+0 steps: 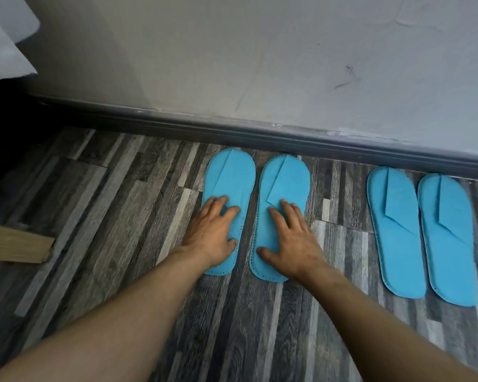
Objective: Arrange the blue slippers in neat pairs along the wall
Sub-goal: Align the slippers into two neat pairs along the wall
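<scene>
Two pairs of flat blue slippers lie on the striped wood floor, toes toward the wall. My left hand (211, 230) rests flat, fingers spread, on the left slipper (232, 172) of the middle pair. My right hand (293, 238) lies flat, fingers spread, on that pair's right slipper (287, 177). These two slippers are side by side with a narrow gap. The second pair, a left slipper (398, 238) and a right slipper (447, 244), lies parallel further right, untouched.
A grey skirting board (260, 128) runs along the foot of the pale wall (260, 51). A piece of brown cardboard (14, 244) lies at the left edge. White fabric (3, 42) hangs at the top left. Bare floor (108, 202) lies left of the slippers.
</scene>
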